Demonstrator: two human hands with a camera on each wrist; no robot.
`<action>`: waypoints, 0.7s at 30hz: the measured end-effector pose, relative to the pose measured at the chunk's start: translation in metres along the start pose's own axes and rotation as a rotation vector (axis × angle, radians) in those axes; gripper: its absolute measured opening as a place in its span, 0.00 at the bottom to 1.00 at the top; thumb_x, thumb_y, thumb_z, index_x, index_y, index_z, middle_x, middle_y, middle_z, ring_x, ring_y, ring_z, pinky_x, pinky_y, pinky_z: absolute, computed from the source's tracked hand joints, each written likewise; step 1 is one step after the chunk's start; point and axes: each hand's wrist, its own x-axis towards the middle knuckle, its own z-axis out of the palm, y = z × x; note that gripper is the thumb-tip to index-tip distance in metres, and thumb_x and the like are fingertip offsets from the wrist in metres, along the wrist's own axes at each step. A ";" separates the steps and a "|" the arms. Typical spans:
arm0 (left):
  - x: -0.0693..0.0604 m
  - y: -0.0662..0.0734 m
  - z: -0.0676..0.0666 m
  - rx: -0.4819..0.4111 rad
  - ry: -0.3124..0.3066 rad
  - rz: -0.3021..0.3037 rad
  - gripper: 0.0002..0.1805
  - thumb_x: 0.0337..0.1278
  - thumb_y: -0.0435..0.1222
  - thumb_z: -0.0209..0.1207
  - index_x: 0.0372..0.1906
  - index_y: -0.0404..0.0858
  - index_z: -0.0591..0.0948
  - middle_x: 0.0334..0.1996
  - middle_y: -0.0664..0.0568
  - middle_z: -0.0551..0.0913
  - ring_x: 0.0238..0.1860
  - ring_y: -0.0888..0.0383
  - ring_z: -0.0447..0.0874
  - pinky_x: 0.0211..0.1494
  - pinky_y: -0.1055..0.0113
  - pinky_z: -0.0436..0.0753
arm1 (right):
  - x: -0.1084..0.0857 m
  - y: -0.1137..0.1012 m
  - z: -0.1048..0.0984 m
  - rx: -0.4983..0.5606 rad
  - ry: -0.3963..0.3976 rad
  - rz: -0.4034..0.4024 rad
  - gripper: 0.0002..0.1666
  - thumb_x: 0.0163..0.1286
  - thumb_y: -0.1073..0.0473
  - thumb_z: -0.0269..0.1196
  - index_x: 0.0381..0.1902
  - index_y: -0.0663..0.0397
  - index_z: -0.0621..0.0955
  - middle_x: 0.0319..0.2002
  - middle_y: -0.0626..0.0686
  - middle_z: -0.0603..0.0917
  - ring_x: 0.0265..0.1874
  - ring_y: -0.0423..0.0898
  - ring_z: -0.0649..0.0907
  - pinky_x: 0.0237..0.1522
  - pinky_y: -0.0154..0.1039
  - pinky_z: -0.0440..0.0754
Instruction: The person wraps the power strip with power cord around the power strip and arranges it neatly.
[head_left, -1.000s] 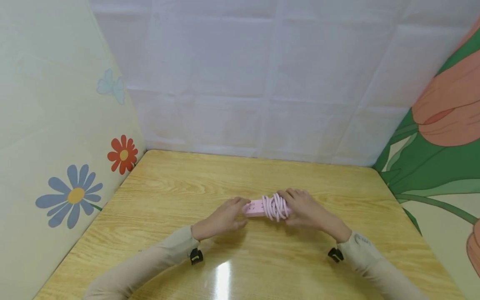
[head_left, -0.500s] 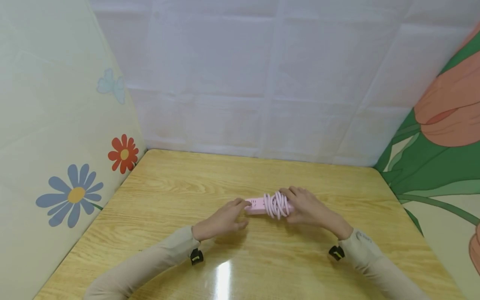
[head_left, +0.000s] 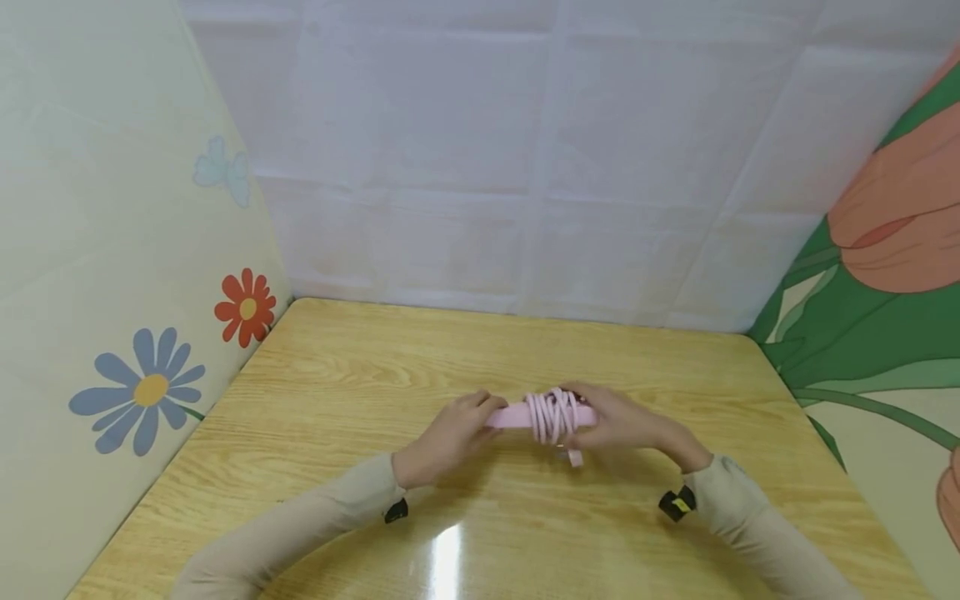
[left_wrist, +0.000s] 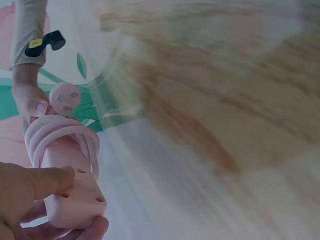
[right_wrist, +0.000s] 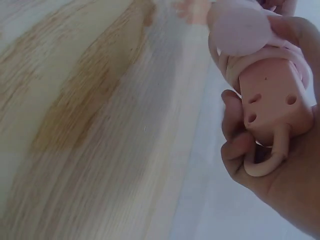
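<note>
Both hands hold a pink power strip (head_left: 512, 416) above the wooden table. Its pink cord (head_left: 551, 419) is wound several times round the strip. At the left end grips my left hand (head_left: 452, 435), thumb on the face with small holes and fingers behind, as the left wrist view shows. My right hand (head_left: 628, 422) holds the other end, where the cord leaves the strip (right_wrist: 275, 95) in a short loop. A round plug (left_wrist: 65, 98) with metal prongs sticks out beside the cord near the right thumb. The socket face is turned out of sight in the head view.
A wood-grain table (head_left: 360, 358) lies under both hands. A white cloth (head_left: 450, 167) closes off the back, and flower-printed sheets (head_left: 150, 250) flank the sides. Black wrist bands (head_left: 678, 503) sit at the sleeve cuffs.
The strip has rolled, so its sockets no longer face the head camera and a plain side shows. The plug has come into view below the cord. My left hand has closed farther round its end.
</note>
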 end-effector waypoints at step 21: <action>0.025 -0.016 0.000 -0.555 -0.205 -0.429 0.13 0.69 0.34 0.58 0.50 0.27 0.80 0.32 0.48 0.83 0.27 0.56 0.84 0.30 0.65 0.85 | 0.007 0.005 -0.001 0.283 0.046 0.129 0.29 0.84 0.53 0.37 0.71 0.65 0.66 0.67 0.65 0.70 0.64 0.62 0.69 0.64 0.61 0.65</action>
